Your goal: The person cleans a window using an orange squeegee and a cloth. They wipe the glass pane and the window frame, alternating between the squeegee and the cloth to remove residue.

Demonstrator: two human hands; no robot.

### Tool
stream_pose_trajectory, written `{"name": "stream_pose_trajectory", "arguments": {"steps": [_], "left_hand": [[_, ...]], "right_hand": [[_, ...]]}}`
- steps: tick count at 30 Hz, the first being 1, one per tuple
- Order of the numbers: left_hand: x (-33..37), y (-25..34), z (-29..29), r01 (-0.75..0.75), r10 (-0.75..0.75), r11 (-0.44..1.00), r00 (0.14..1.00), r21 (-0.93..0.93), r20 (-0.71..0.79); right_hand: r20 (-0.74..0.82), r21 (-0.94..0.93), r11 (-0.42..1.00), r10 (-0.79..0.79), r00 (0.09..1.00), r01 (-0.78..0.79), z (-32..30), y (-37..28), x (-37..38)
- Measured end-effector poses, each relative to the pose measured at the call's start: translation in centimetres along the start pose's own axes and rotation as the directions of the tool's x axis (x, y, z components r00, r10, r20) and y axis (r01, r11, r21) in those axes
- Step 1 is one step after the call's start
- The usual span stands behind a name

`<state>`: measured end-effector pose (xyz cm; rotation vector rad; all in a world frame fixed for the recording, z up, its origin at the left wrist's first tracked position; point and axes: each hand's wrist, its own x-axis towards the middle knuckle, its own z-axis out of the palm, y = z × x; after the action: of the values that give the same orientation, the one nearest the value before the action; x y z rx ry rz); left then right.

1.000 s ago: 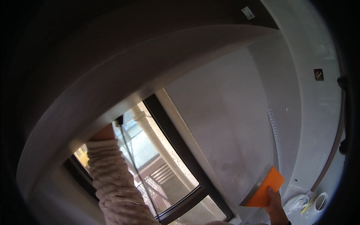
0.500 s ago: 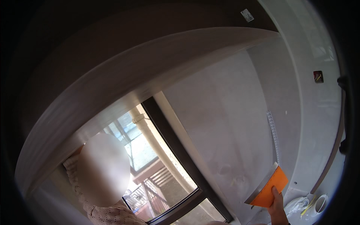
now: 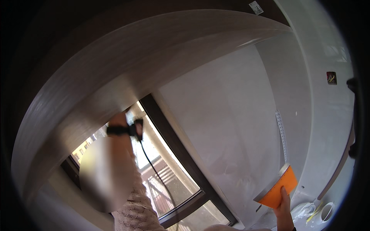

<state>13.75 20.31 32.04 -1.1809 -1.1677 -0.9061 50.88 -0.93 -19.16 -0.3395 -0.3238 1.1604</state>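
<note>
Curved grey beam (image 3: 111,77) spans the upper view; pale wall (image 3: 216,100) below it, window (image 3: 169,165) at lower left. Knit sleeve (image 3: 135,211) rises in front of window. Orange scraper (image 3: 287,181) at lower right, metal edge facing upper left, contact with wall unclear. Right hand (image 3: 284,204) clamped on scraper, thumb lying on its orange face. Left hand (image 3: 118,118) raised by beam underside, blurred: can't tell finger spread or grip. Black strap (image 3: 115,131) around left wrist.
</note>
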Motion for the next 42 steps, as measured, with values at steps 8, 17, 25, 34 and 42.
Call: {"name": "stream_pose_trajectory", "arguments": {"steps": [8,17,25,34,42], "left_hand": [[-6.0,2.5,-2.8,-0.402,0.381,0.902,0.913,0.157,0.147],[2.6,0.1,-1.6,0.043,-0.053,0.998,0.919,0.035,0.391],[-18.0,2.9,-7.4,-0.41,0.413,0.91,0.892,-0.059,0.181],[3.0,-11.7,-10.5,-0.033,0.032,0.999,0.954,0.0,0.297],[-5.6,-19.7,-13.1,0.08,-0.113,0.907,0.992,0.414,0.054]], "right_hand": [[0.052,0.005,0.981,0.193,0.98,-0.194,0.9,2.7,0.4],[0.001,-0.03,0.978,0.207,0.978,-0.207,0.3,2.1,0.8],[0.077,-0.15,0.973,0.187,0.979,-0.174,0.4,-2.1,1.1],[0.13,-0.079,0.952,0.305,0.944,-0.296,5.5,1.5,0.4],[0.27,-0.221,0.924,0.367,0.891,-0.313,6.2,2.1,0.1]]}}
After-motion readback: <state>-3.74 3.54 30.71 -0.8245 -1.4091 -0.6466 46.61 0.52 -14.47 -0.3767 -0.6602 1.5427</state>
